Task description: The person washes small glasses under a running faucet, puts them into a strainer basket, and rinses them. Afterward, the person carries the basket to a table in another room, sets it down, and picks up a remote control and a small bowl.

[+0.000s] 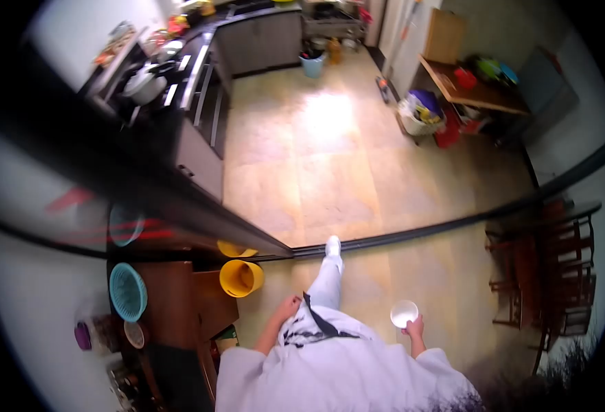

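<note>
A white bowl (404, 312) is in my right hand (415, 327), out to the right of my body. My fingers grip its near rim, and the inside of the bowl faces up. My left hand (288, 306) hangs beside my waist, close to my light clothing and a dark strap (321, 319). Its fingers look curled closed; whether anything is in them is hidden. One foot in a white shoe (333, 246) is at the dark floor track of a doorway.
A dark door frame (247, 230) stands ahead on the left. A yellow bucket (241, 278) and a teal basket (128, 292) are at my left, dark wooden chairs (546, 275) at my right. Beyond lie a stove with a pot (144, 88), a blue bin (312, 65) and a wooden table (481, 89).
</note>
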